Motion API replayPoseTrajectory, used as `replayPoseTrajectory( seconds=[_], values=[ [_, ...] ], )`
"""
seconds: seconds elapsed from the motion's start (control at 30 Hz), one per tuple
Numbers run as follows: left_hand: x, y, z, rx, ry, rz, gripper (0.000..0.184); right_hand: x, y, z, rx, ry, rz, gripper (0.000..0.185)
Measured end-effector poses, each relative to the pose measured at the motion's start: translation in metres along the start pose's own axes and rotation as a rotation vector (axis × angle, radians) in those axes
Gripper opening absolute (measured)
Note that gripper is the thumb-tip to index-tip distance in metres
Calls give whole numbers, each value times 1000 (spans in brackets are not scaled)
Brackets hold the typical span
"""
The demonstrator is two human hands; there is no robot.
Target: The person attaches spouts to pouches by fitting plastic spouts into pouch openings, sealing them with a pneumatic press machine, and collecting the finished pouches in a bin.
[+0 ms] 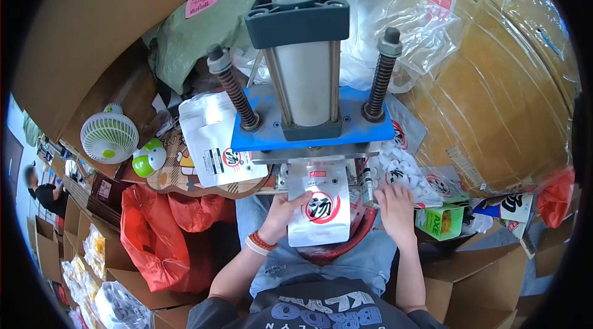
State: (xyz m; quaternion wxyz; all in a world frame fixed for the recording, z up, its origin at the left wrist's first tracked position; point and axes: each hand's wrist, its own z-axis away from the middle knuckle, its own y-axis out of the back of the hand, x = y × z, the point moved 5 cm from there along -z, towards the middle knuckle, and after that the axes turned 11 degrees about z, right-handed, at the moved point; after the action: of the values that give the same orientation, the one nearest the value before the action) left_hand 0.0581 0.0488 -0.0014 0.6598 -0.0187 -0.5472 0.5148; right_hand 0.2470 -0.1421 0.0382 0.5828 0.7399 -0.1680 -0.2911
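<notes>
My left hand [285, 216], with a red beaded bracelet at its wrist, grips the left edge of a white pouch [318, 230] with a red ring and black character. The pouch's top end lies under the metal plate of a press [306, 85] with a blue top plate. My right hand [396, 210] is open, palm down, fingers stretched at the near edge of a heap of small white plastic pieces [401, 162]. Whether a fingertip touches a piece cannot be made out. To the left of the press lies a stack of similar white pouches [207, 134].
A small fan [110, 137] and a green-white round object [149, 157] stand at left. Red plastic bags [154, 239] hang below the table's left edge. A large carton [500, 100] fills the right side, near a green AXE box [440, 222]. Another person [48, 196] is far left.
</notes>
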Motion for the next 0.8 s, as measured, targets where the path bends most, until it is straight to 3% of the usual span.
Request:
replayPoseTrajectory(
  seconds=[0.07,0.13,0.2,0.27,0.3,0.33,0.37,0.4,0.47,0.5,0.53,0.57,0.6,0.63,0.7,0.73,0.8],
  values=[
    [20,8,5,-16,23,-157,30,-4,2,11,-9,52,-31,33],
    [63,32,4,71,-343,-640,67,-2,9,11,3,99,-50,29],
    [107,44,23,613,-905,-1723,98,3,13,14,8,110,-339,21],
    [92,112,0,471,-738,-1847,114,4,15,16,-30,79,-499,19],
    [86,97,14,418,-747,-1972,91,5,17,16,-63,47,-654,19],
    [78,113,18,346,-884,-1846,74,-1,19,14,-55,49,-656,19],
    [78,110,26,261,-1009,-1717,58,-9,26,16,58,41,-946,21],
    [75,112,41,295,-1092,-1562,31,-16,33,23,168,28,-1230,23],
    [76,119,55,465,-617,-1229,23,-39,57,32,104,-15,-1332,32],
    [82,95,72,438,-648,-1125,24,-55,76,36,229,150,-1256,33],
    [86,75,85,372,-814,-1127,28,-70,92,39,354,313,-1173,34],
    [88,56,98,299,-979,-1123,32,-83,106,39,392,422,-888,36],
    [84,45,107,297,-912,-1047,39,-96,113,39,422,519,-596,37],
    [83,25,116,244,-986,-1136,41,-110,107,38,524,545,-461,39],
    [79,0,127,120,-1067,-1250,42,-128,75,29,480,644,-383,43],
    [79,-11,134,41,-1087,-1290,40,-134,72,30,412,740,-530,42],
    [86,-32,148,-136,-1117,-1294,34,-135,99,46,421,846,-522,41]
  ],
)
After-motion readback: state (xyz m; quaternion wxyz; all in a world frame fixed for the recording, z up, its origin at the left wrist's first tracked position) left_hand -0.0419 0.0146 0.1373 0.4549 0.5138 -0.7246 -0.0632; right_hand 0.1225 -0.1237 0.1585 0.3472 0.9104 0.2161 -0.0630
